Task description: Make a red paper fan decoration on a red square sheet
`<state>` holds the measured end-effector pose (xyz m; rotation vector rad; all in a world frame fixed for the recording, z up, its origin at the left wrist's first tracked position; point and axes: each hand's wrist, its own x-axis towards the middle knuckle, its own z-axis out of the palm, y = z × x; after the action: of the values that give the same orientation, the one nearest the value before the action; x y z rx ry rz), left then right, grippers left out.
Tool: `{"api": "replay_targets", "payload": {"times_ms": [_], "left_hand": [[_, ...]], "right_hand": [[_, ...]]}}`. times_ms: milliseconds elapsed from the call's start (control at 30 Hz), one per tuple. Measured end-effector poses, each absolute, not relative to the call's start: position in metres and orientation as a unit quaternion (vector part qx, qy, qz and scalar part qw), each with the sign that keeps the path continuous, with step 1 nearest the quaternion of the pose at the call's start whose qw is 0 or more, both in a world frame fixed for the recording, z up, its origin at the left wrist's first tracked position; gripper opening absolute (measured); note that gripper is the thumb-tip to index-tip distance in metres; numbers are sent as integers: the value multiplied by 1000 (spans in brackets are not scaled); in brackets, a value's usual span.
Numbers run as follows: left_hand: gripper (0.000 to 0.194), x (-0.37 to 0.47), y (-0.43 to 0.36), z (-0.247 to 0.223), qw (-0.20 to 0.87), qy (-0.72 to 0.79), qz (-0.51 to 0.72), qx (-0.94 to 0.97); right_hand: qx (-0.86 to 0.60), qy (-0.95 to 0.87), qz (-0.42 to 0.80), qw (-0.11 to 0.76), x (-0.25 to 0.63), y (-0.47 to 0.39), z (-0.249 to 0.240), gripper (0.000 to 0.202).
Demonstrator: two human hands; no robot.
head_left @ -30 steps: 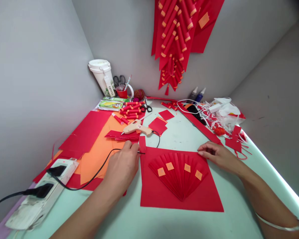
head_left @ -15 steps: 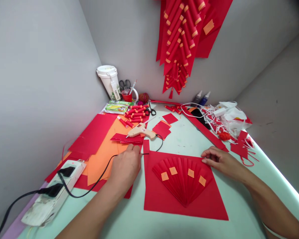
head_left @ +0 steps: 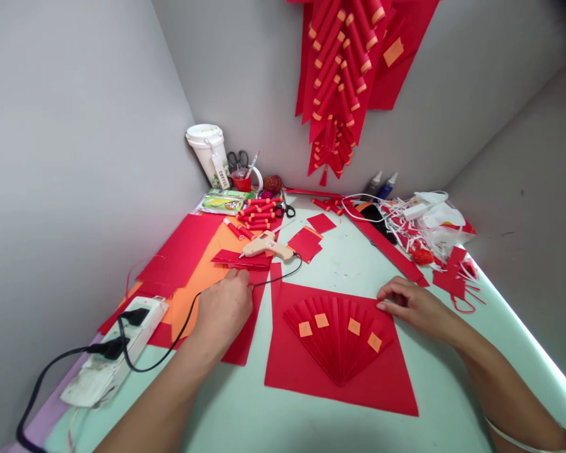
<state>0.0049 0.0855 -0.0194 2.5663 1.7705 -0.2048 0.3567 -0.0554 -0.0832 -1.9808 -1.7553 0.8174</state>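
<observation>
Since 0.5 s ago, left hand [head_left: 224, 308] has slid left w/ the black cord [head_left: 179, 330], fingers curled on it, palm down. Right hand [head_left: 412, 306] unchanged: flat, fingers pressing top right edge of red sheet [head_left: 306, 371] bearing paper fan [head_left: 339, 336], centre-table.

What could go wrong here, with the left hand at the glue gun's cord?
The left hand pinches the black cord; a tug may drag the glue gun off the red strips. The cord lies across the red sheet's corner and might shift it, though the right hand pins its edge.
</observation>
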Motion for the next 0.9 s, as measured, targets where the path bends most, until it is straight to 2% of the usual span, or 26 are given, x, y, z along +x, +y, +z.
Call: {"api": "replay_targets", "payload": {"times_ms": [433,633,833,900], "left_hand": [[33,3,89,-15,22,575,-76,815],[28,6,85,-11,23,553,-72,829],[29,12,50,12,-12,539,-25,842],[26,11,32,15,-25,491,36,870]], "right_hand": [[-704,-630,268,190,340,-48,-76,15],[-711,-623,255,206,329,-50,-76,15],[-725,-607,232,227,325,-54,-81,16],[-728,-603,225,235,325,-55,-83,16]]}}
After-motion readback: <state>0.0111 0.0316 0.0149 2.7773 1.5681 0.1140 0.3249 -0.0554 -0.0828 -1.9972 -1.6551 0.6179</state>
